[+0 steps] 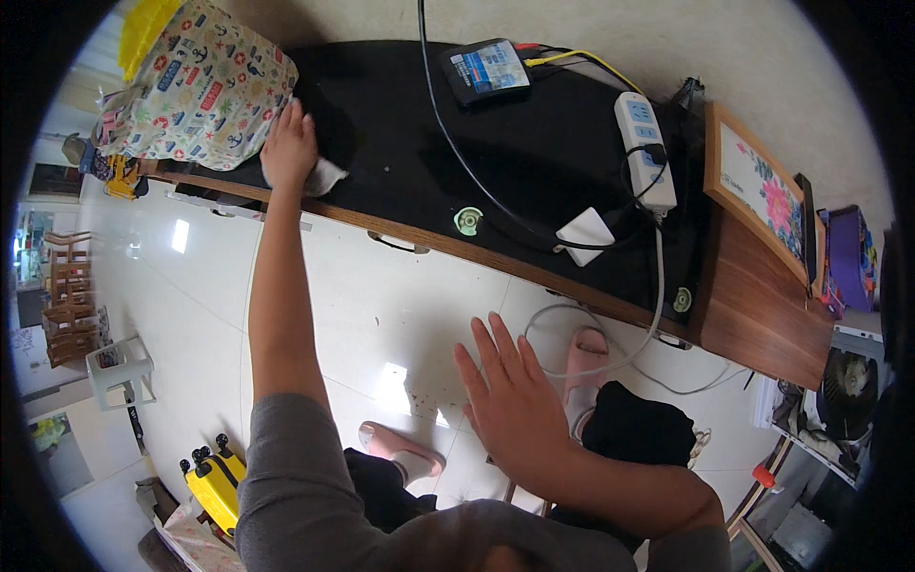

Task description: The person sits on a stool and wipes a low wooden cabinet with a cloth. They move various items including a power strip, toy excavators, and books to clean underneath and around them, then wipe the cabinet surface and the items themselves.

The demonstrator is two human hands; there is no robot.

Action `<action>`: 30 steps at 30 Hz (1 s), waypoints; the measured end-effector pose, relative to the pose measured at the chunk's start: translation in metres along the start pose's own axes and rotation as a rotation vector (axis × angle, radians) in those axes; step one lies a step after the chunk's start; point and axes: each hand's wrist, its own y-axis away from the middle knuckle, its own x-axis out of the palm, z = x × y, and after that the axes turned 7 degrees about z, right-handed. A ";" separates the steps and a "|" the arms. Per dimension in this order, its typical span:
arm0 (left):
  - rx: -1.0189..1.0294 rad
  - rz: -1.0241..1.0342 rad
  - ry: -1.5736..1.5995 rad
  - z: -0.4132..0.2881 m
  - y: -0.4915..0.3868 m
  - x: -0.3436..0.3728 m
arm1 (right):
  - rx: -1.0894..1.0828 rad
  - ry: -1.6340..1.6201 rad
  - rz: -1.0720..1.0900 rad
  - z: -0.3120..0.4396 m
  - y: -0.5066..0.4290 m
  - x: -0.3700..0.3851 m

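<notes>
At the far left of the black tabletop (372, 136), my left hand (289, 146) lies palm down over a white cloth (327, 177). Part of the cloth sticks out beside my wrist. My fingertips meet the lower side of a bag with a printed nautical pattern (214, 86). The palm and thumb of this hand are hidden. My right hand (518, 407) hangs in the air in front of the cabinet, over the floor, with its fingers spread and nothing in it.
A black router box (488, 71), a white power strip (647, 150), a white adapter (586, 236) and a small green round piece (468, 221) lie on the tabletop. A black cable (465, 161) crosses it. A framed flower picture (761, 193) leans at right. A grey cord (659, 286) hangs over the edge.
</notes>
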 end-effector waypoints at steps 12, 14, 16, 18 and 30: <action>-0.512 -0.145 0.339 0.139 0.118 -0.014 | 0.102 -0.032 -0.136 0.007 0.020 -0.008; -0.541 0.159 0.211 0.170 0.138 -0.024 | 0.117 -0.062 -0.174 0.010 0.020 -0.006; -0.427 0.274 0.139 0.154 0.163 -0.041 | 0.143 -0.047 -0.128 0.010 0.018 -0.002; -0.403 0.195 0.183 0.131 0.164 -0.071 | 0.119 -0.017 -0.091 0.017 0.018 0.001; -0.426 0.051 0.459 -0.041 0.069 -0.039 | 0.113 0.001 0.136 0.025 0.036 -0.009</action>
